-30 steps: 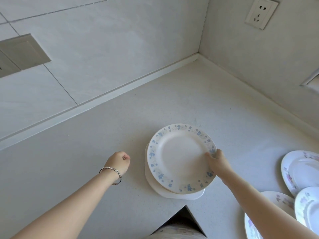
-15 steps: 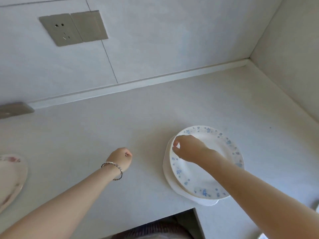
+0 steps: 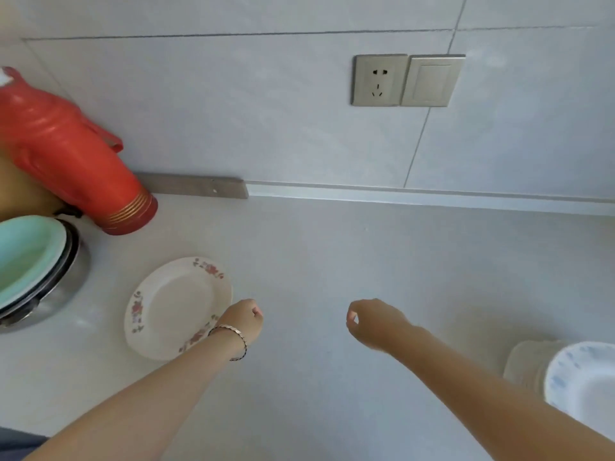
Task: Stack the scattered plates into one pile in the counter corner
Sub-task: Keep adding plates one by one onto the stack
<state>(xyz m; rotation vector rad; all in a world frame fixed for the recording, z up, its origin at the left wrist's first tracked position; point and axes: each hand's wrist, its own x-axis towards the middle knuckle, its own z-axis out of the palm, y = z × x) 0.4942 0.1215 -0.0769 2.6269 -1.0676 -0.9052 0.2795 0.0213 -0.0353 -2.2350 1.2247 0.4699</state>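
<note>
A white plate with red flowers on its rim (image 3: 173,307) lies flat on the pale counter (image 3: 332,261) at the left. My left hand (image 3: 244,319), with a bracelet at the wrist, is a closed fist over that plate's right edge and holds nothing. My right hand (image 3: 372,322) hovers over bare counter in the middle, fingers curled with thumb and forefinger pinched, empty. At the right edge the blue-flowered plate (image 3: 585,384) rests on a plain white plate (image 3: 529,364), both cut off by the frame.
A red thermos (image 3: 66,151) stands at the back left against the tiled wall. In front of it a metal pot holds a turquoise dish (image 3: 26,257). A wall socket and switch (image 3: 407,80) sit above the counter.
The view has swung left. My right hand has let go of the blue-flowered plate and moved left over the counter. The red-flowered plate, thermos and pot came into view.
</note>
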